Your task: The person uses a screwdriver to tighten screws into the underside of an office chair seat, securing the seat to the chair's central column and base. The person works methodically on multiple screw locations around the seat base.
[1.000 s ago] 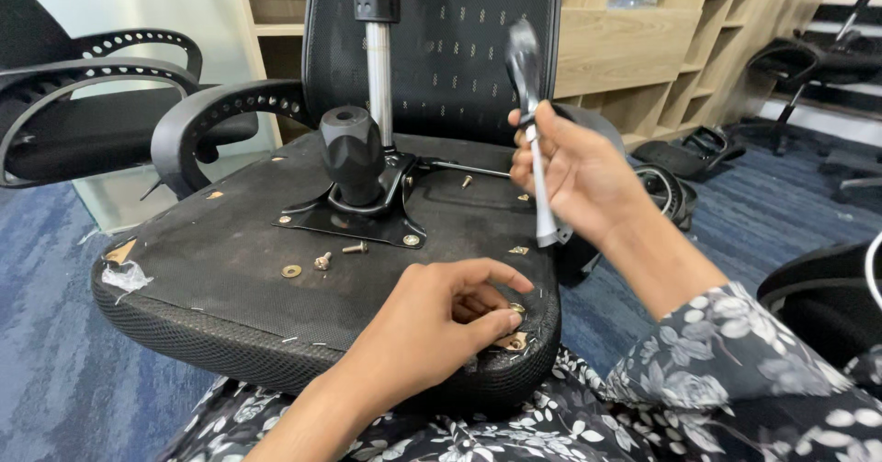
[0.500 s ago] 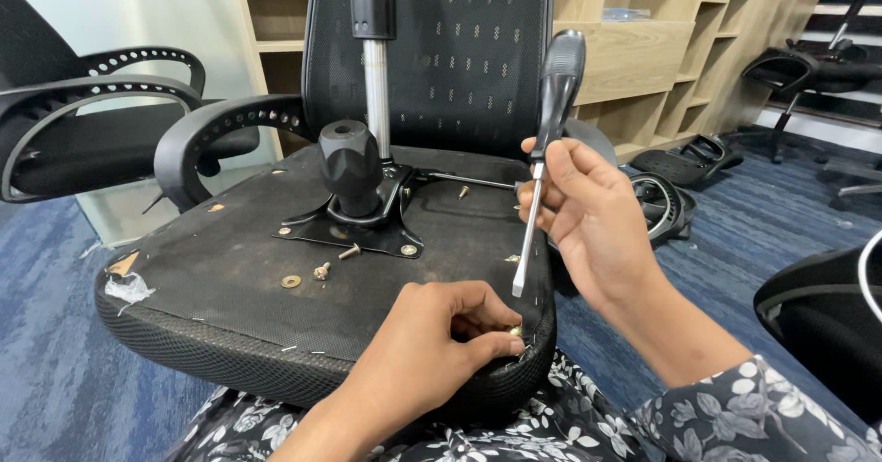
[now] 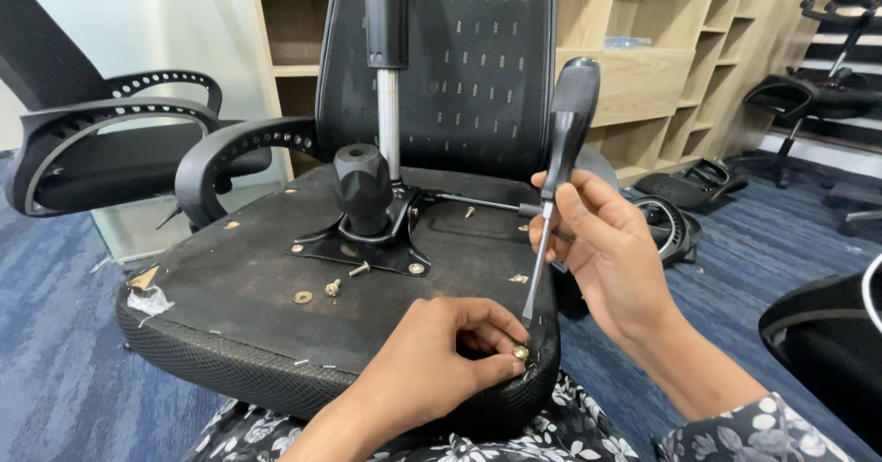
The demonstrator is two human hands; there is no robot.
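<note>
Fingers (image 3: 491,356) of my left hand (image 3: 432,370) pinching brass screw (image 3: 521,353) at near edge of upturned chair seat (image 3: 248,287). My right hand (image 3: 611,260) wrapping screwdriver (image 3: 556,177), tip hovering just above screw. Risk I'm judging: tip slipping off head, jabbing fingertips; screw tilting, dropping off edge.
</note>
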